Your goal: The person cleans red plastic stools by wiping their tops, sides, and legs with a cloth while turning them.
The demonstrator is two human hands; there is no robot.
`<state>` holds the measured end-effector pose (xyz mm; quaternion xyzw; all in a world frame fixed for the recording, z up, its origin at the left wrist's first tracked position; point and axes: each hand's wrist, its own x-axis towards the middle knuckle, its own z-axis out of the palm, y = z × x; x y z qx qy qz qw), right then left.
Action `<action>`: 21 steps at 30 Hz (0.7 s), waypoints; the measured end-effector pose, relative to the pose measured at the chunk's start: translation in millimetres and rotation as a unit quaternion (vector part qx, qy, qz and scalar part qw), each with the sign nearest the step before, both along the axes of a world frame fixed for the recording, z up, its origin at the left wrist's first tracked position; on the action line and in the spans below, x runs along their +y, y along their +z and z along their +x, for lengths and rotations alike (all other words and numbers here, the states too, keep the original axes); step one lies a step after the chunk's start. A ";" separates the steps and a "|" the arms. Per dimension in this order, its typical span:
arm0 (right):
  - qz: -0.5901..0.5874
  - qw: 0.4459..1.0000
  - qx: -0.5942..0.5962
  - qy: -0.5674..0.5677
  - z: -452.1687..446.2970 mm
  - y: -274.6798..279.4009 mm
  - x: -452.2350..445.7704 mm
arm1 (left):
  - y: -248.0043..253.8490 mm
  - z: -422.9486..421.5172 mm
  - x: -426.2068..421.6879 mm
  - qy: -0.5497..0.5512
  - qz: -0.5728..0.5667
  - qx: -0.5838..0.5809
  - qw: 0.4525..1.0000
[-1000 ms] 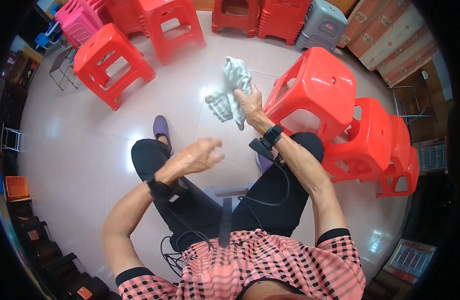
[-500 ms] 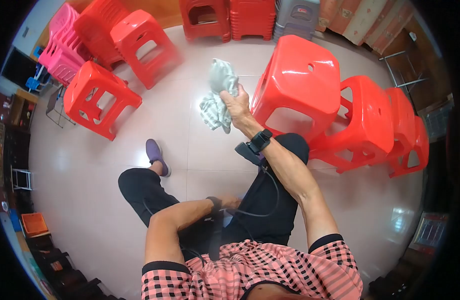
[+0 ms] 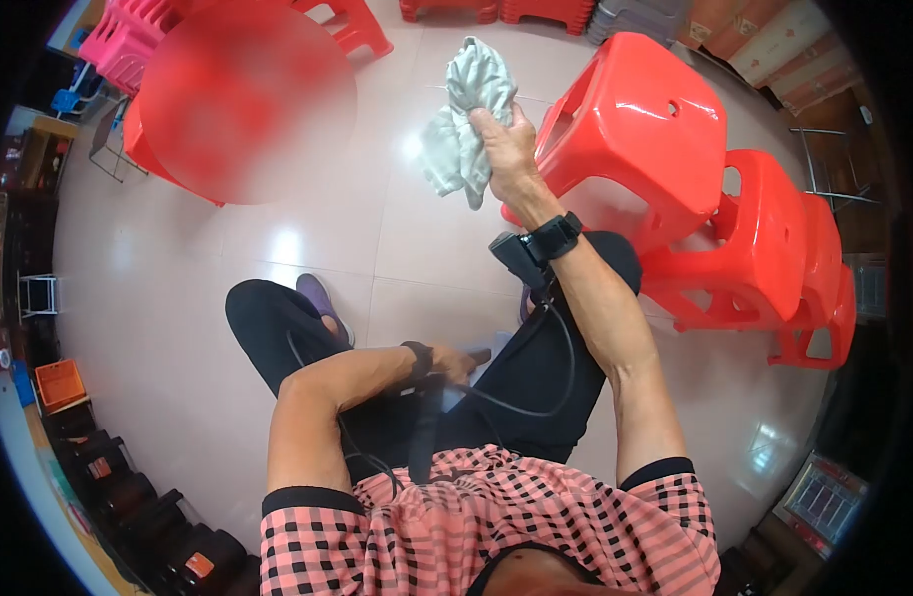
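Observation:
My right hand (image 3: 509,149) is closed around a crumpled pale green and white cloth (image 3: 481,84), whose folds hang beyond and below the fingers. It is held over the floor, just left of the nearest red plastic stool (image 3: 655,119). Low between my knees is my left hand (image 3: 454,364), close to a small dark object (image 3: 479,356) and something pale beneath. Its fingers are partly hidden and smeared, so their grip is unclear.
More red stools (image 3: 759,233) stand in a row on the right. Another red stool (image 3: 347,25) and pink chairs (image 3: 124,45) are at the upper left, partly under a round blur. A black cable (image 3: 570,368) loops from my right wrist across my lap.
My right hand has moved up and slightly right with the cloth, which has changed its folds. My view has shifted, and a round blur now covers the stools at the upper left.

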<state>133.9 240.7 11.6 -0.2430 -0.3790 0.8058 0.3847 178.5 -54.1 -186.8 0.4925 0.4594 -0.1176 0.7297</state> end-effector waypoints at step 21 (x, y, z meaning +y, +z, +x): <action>0.009 0.997 0.010 0.081 -20.3 -20.9 -10.9 | 15.1 -7.6 12.0 -0.045 0.219 -0.002 0.975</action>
